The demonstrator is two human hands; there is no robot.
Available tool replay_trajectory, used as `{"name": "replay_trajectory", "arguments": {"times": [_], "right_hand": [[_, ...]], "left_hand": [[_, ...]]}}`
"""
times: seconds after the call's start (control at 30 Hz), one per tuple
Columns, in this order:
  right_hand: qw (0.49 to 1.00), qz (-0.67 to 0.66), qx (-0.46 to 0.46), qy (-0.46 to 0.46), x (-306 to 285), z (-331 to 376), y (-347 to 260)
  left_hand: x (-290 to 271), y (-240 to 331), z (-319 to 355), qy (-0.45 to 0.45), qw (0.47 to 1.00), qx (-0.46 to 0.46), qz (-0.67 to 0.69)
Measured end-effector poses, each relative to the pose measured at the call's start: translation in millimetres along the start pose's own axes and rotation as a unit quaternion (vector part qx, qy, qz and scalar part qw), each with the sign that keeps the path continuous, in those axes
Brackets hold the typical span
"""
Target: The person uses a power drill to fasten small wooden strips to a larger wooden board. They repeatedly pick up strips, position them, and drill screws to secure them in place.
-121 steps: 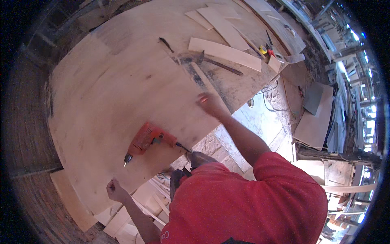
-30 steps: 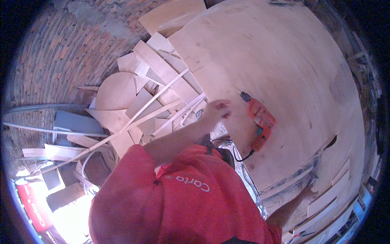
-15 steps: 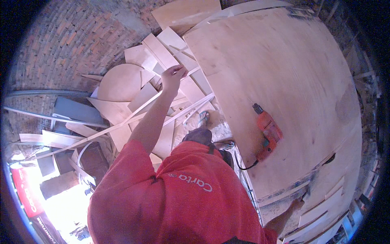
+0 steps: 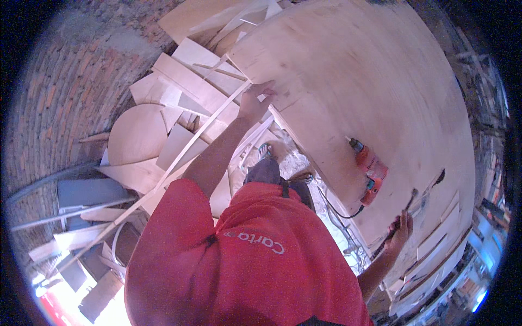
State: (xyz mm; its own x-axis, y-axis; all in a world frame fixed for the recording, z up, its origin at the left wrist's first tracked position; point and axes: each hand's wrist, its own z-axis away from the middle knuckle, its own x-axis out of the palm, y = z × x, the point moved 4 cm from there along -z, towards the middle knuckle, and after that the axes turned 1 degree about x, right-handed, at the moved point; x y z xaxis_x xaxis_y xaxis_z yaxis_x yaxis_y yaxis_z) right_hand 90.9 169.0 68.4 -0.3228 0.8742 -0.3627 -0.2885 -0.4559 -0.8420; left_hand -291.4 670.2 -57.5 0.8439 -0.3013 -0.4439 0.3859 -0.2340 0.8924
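My right hand (image 4: 401,231) is closed round a dark-handled tool, seemingly a hammer (image 4: 412,199), whose small head points away from me above the right part of a large plywood sheet (image 4: 326,70). At the sheet's left edge, my left hand (image 4: 255,103) has thumb and forefinger curled together. Whatever they may pinch is too small to see. Just beyond that hand, a long thin wood strip (image 4: 201,133) ends close to the sheet's corner. An orange corded power drill (image 4: 372,168) lies on the sheet between my hands, its bit end facing away.
Offcuts (image 4: 187,65) and a round wooden panel (image 4: 137,134) are heaped left of the sheet, against a brick wall (image 4: 60,98). The drill's black cord (image 4: 334,212) hangs over the near edge. Narrow boards (image 4: 435,247) lie at the right. My foot (image 4: 265,150) stands below.
My left hand has moved right to the sheet's edge. The right hand has risen with the tool from the lower right, and it shows more fully now. My view has shifted slightly.
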Motion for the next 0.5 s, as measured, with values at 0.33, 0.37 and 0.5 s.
{"name": "replay_trajectory", "arguments": {"times": [0.33,0.37,0.5], "right_hand": [[0.979,0.029,-0.058,-0.194,167,77,-48],[0.977,0.044,-0.067,-0.199,182,83,-51],[0.969,0.074,-0.075,-0.222,241,103,-51]], "left_hand": [[11,-42,-3,-0.038,0.996,0.077,-0.008],[10,-41,-2,-0.032,0.995,0.096,-0.024],[10,-43,1,-0.012,0.993,0.114,-0.036]]}}
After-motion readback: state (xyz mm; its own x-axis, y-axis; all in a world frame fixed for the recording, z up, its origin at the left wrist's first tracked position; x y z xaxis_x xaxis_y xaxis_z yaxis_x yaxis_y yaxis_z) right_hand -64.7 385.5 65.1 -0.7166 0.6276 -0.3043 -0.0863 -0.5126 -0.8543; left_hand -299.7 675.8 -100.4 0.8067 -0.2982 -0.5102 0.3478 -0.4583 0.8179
